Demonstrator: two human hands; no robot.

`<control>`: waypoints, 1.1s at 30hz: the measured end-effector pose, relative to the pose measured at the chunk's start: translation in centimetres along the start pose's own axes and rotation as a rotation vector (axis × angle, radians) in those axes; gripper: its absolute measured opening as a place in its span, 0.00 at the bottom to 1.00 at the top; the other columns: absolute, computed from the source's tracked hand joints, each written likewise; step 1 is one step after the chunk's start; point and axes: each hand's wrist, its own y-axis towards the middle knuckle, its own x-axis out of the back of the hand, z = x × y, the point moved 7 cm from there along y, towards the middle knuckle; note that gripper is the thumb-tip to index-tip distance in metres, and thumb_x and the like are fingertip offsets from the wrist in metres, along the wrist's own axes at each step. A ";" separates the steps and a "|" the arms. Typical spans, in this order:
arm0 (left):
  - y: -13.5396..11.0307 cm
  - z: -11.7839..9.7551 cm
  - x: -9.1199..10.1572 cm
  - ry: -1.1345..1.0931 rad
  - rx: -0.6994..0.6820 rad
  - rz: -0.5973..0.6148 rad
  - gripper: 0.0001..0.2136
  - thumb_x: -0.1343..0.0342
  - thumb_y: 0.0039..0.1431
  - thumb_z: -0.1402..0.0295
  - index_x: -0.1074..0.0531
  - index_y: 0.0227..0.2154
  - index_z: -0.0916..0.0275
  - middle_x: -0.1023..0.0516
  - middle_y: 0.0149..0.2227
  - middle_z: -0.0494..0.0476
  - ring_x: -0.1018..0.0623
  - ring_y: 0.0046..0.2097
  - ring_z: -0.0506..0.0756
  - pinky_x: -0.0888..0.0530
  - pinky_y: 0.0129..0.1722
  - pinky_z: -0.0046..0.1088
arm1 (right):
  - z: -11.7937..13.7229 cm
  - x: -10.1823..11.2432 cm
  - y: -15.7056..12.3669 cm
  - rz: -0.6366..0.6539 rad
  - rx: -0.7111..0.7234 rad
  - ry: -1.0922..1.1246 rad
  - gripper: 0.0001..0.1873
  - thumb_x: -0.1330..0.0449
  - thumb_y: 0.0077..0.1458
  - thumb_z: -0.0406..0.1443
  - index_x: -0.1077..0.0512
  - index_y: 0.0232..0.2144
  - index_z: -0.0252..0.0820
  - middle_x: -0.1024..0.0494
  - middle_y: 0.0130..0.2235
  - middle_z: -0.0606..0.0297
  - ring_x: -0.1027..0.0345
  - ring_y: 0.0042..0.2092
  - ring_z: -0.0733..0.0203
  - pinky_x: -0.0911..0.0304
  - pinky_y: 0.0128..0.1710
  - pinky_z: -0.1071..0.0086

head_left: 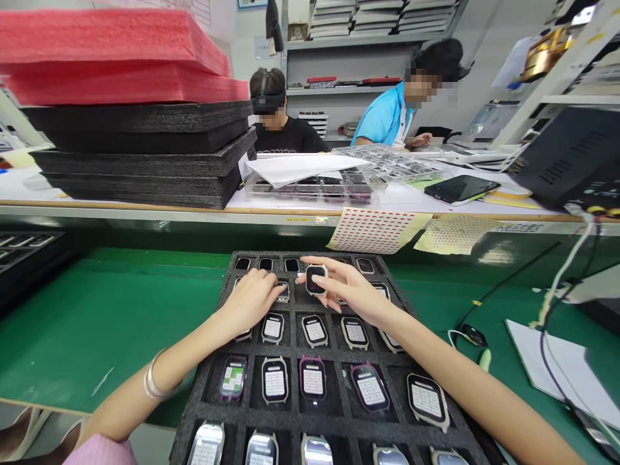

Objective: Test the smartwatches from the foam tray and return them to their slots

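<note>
Watch (311, 285) with a dark screen sits in the person's right hand (356, 290), just below the middle of the frame, over the foam tray (294, 352); thumb across its face, fingers behind, screen toward the camera, a pinch that probably keeps it steady and viewable. Nearest, at the bottom edge, front-row watches (206, 444) run partly out of frame, glare on their screens. Next row up mixes silver and purple-cased watches (312, 378), displays lit, one per compartment; the foam walls presumably stop cases knocking together. Left hand (249, 300), centre-left, lies low over the tray, fingers bent, thumb at a seated watch (283, 292); cannot tell whether it grips or just rests there. Green bench (97, 323) spreads to both sides under the tray. On the raised ledge beyond, upper left, black foam sheets (145, 155) lie stacked with pink foam (106, 58) on top, likely piled to save bench room. Phone (462, 188) lies flat, upper right. Farthest, top of frame, a person in black (295, 135) and a person in blue (380, 119), then shelving (339, 44).
</note>
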 end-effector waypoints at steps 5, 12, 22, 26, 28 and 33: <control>1.8 -0.1 -2.1 -0.119 0.081 -0.018 0.08 0.42 0.55 0.64 0.33 0.27 0.63 0.27 0.29 0.62 0.27 0.39 0.65 0.35 0.44 0.43 | -0.1 -0.5 -0.4 0.076 0.034 0.097 0.28 0.39 0.58 0.38 0.39 0.59 0.43 0.28 0.47 0.56 0.31 0.31 0.67 0.33 0.21 0.77; 1.6 0.3 -0.8 -0.554 0.137 -0.021 0.13 0.41 0.52 0.58 0.31 0.23 0.62 0.31 0.26 0.53 0.27 0.34 0.58 0.31 0.38 0.35 | 0.5 -0.4 -0.6 0.108 0.051 0.169 0.24 0.38 0.57 0.39 0.35 0.53 0.37 0.24 0.40 0.55 0.31 0.25 0.67 0.30 0.23 0.73; 1.4 -3.1 -1.1 -1.153 0.227 -0.012 0.19 0.45 0.56 0.55 0.33 0.43 0.65 0.29 0.30 0.52 0.27 0.29 0.50 0.29 0.29 0.26 | 0.9 0.2 -1.3 0.071 0.078 0.304 0.20 0.38 0.56 0.38 0.35 0.51 0.42 0.24 0.42 0.56 0.30 0.27 0.65 0.32 0.22 0.74; 0.9 -2.9 -1.8 -1.095 0.226 0.001 0.21 0.40 0.53 0.61 0.34 0.47 0.65 0.33 0.22 0.46 0.33 0.22 0.47 0.37 0.21 0.22 | 0.7 0.1 -1.4 0.091 0.092 0.253 0.20 0.39 0.57 0.37 0.35 0.52 0.40 0.25 0.33 0.63 0.29 0.27 0.63 0.32 0.22 0.73; 0.5 -3.0 -1.7 -1.053 0.216 0.000 0.19 0.40 0.54 0.64 0.34 0.47 0.64 0.34 0.21 0.44 0.36 0.20 0.46 0.39 0.20 0.22 | 0.6 0.1 -1.4 0.095 0.095 0.231 0.20 0.39 0.58 0.36 0.34 0.52 0.40 0.26 0.31 0.64 0.29 0.28 0.63 0.31 0.23 0.73; -0.1 -3.3 -1.2 -0.815 0.111 -0.037 0.18 0.45 0.56 0.68 0.36 0.49 0.59 0.32 0.30 0.48 0.32 0.25 0.49 0.35 0.25 0.25 | 0.6 0.7 -1.3 0.050 0.102 0.237 0.21 0.38 0.57 0.36 0.34 0.52 0.41 0.24 0.37 0.60 0.29 0.27 0.64 0.32 0.22 0.73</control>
